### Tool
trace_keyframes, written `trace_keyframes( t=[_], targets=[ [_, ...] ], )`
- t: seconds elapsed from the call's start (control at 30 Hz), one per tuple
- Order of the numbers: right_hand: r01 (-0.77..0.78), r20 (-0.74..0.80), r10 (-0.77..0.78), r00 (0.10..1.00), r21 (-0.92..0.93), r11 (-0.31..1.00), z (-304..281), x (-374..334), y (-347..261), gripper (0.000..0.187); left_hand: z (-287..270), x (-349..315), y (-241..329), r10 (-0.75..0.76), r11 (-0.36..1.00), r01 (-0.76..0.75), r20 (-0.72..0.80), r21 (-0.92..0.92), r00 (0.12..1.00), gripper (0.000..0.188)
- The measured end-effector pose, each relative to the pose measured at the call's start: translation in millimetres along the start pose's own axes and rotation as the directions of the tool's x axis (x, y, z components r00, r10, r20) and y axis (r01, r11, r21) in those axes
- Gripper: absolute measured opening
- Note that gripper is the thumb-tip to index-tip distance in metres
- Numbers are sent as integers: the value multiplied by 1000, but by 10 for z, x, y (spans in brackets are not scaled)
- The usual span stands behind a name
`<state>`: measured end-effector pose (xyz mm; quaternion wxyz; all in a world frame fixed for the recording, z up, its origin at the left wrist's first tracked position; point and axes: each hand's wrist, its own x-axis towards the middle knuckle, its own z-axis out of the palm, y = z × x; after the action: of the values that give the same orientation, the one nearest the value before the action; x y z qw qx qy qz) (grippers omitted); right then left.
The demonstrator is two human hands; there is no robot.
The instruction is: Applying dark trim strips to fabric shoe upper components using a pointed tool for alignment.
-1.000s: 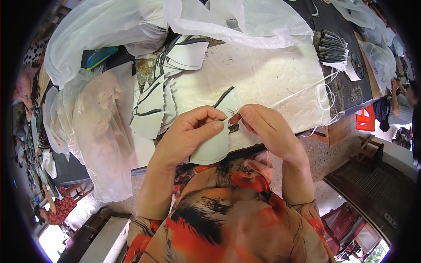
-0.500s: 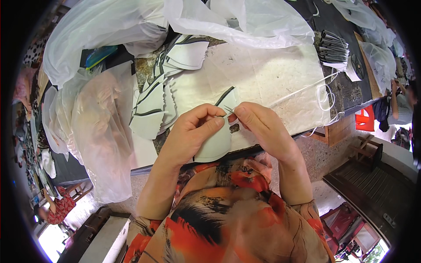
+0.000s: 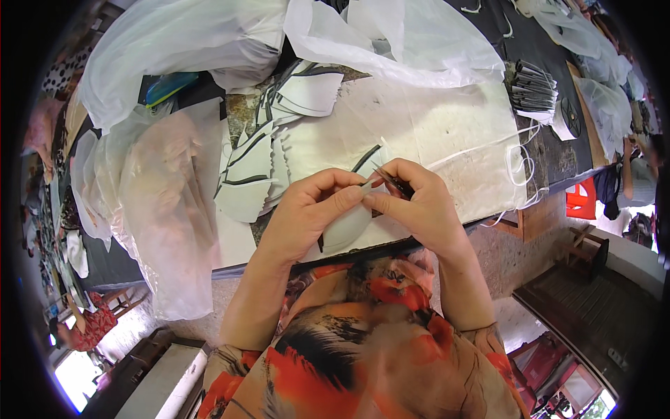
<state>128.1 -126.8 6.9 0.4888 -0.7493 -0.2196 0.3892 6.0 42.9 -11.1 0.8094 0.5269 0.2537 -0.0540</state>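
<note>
A curved white fabric-like piece (image 3: 347, 232) with a black strip along part of its edge is in my left hand (image 3: 307, 215). Thumb and bent fingers pinch its upper edge. Close against it, my right hand (image 3: 424, 209) is closed round small dark metal snips (image 3: 395, 183), whose thin pointed tips stick out toward the black strip. The right thumb and fingertips meet the piece's edge near the left fingertips. What exactly they pinch there is hidden. Similar white pieces with black strips and notched edges (image 3: 246, 174) lie in an overlapping pile left of my hands.
More such pieces (image 3: 310, 94) lie farther back. Clear plastic bags (image 3: 167, 209) cover the table's left and far side. A pale cloth (image 3: 433, 126) lies under the work. White cord (image 3: 520, 164) loops at right, near a black-edged stack (image 3: 534, 91) and a dark disc (image 3: 570, 117).
My right thumb has come to the piece's edge beside the left fingertips. The snips have tilted back in the right hand, showing more of their dark body. The piece is tilted more.
</note>
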Motion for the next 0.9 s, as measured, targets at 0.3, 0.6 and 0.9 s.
trace_keyframes(
  t=[0.3, 0.6, 0.9],
  targets=[
    [364, -147, -376, 915, -105, 926, 99, 36, 254, 22, -10, 26, 10, -63, 980, 89, 148, -180, 987, 26],
    [216, -160, -190, 969, 167, 962, -29, 1, 252, 18, -82, 109, -6, 7, 980, -12, 25, 198, 1000, 15],
    [135, -191, -46, 981, 483, 865, -303, -112, 62, 15, -5, 31, 75, 376, 546, -299, 91, 783, 922, 30]
  ],
)
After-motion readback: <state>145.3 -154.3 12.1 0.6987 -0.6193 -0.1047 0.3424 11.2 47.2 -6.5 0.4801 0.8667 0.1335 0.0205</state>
